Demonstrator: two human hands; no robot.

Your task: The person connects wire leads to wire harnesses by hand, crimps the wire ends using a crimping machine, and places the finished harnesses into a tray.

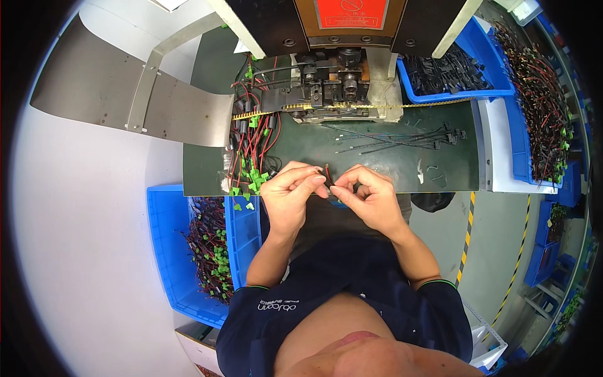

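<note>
Both my hands meet at the bench's near edge, in front of a crimping press [342, 81]. The fingers of my left hand [287, 196] are pinched around a thin wire lead [327, 170]. My right hand [372, 200] pinches the same lead from the other side. A red wire end points up between the fingertips; the rest of the lead is mostly hidden by my fingers. Just left of my hands lies a bundle of red and black wires [256, 141] with green connectors [254, 179]. Beyond my right hand, several dark wires with black connectors [408, 139] lie on the bench.
A yellow terminal strip [440, 103] runs across the press. A blue bin of black parts [418, 98] stands back right, beside a blue bin of wires [522, 157]. Lower left is a blue bin [164, 251] with green-tipped wires. A curved metal sheet [188, 113] juts in from the left.
</note>
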